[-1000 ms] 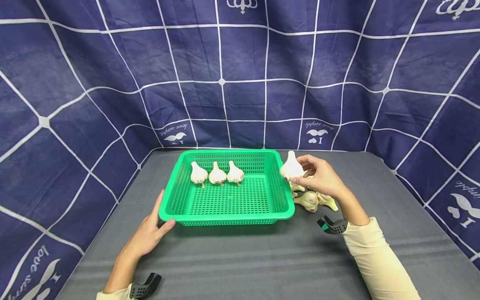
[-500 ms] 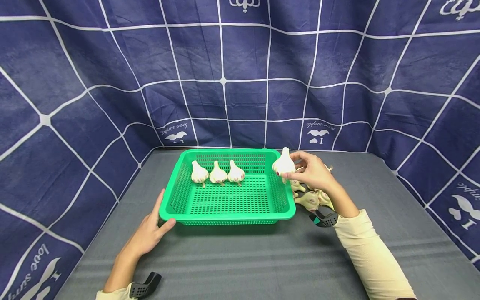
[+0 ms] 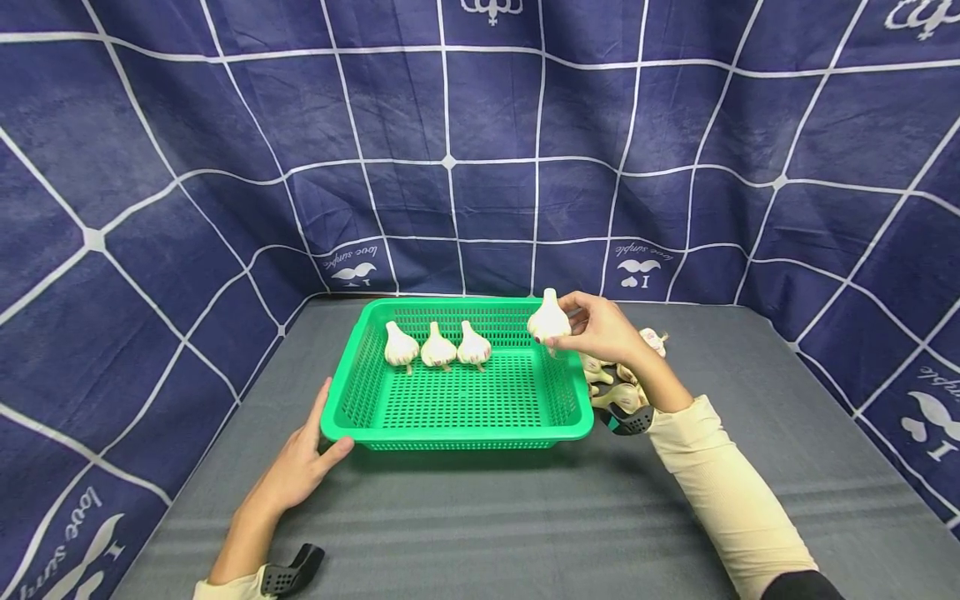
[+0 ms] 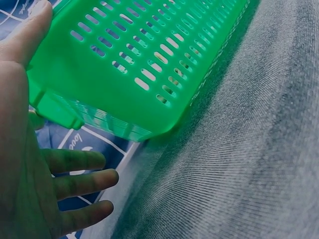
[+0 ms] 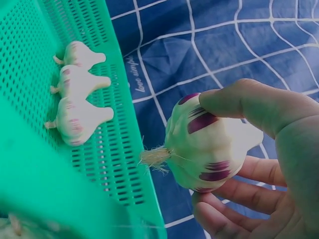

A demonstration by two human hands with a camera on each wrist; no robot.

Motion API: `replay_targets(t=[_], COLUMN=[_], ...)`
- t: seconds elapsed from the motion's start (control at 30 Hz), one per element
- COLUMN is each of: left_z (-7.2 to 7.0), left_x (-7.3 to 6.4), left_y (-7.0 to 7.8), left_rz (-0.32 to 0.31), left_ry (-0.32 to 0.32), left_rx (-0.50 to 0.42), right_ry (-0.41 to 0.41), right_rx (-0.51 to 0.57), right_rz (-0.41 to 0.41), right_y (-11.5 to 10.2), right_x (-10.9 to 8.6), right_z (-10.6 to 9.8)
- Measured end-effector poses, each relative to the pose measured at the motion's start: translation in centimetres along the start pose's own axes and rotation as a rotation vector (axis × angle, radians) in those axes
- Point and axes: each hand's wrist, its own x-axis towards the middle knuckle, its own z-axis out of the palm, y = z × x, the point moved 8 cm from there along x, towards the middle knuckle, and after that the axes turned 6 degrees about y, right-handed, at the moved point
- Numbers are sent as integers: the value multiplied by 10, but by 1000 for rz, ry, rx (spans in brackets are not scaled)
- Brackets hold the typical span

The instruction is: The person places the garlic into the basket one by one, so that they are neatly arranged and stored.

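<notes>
My right hand pinches a garlic bulb between thumb and fingers, over the right end of a green plastic basket. The bulb's stem points up in the head view; its roots and purple streaks show in the right wrist view. Three more garlic bulbs stand in a row along the basket's back, stems up. At the basket's front left corner rests my left hand, its thumb on the front rim. In the left wrist view, three of its fingers stretch out apart from the basket wall.
Right of the basket, partly behind my right wrist, several more garlic bulbs lie on the grey cloth-covered table. A blue curtain with white lines encloses the back and sides.
My right hand has carried the garlic bulb left, from beside the basket's right rim to over its right end. More of the loose bulbs now show behind the wrist. The left hand stays put.
</notes>
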Motion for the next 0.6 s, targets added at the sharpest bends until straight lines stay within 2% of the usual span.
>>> replay_targets(t=[0.2, 0.6], left_z=[1, 0], left_x=[0, 0], left_y=[0, 0], left_rz=[-4, -13], left_ry=[-6, -14], left_rx=[-14, -14], right_ry=[-43, -73], right_rx=[-4, -29], right_rz=[15, 44], right_y=[-7, -22], right_x=[12, 38], right_z=[7, 25])
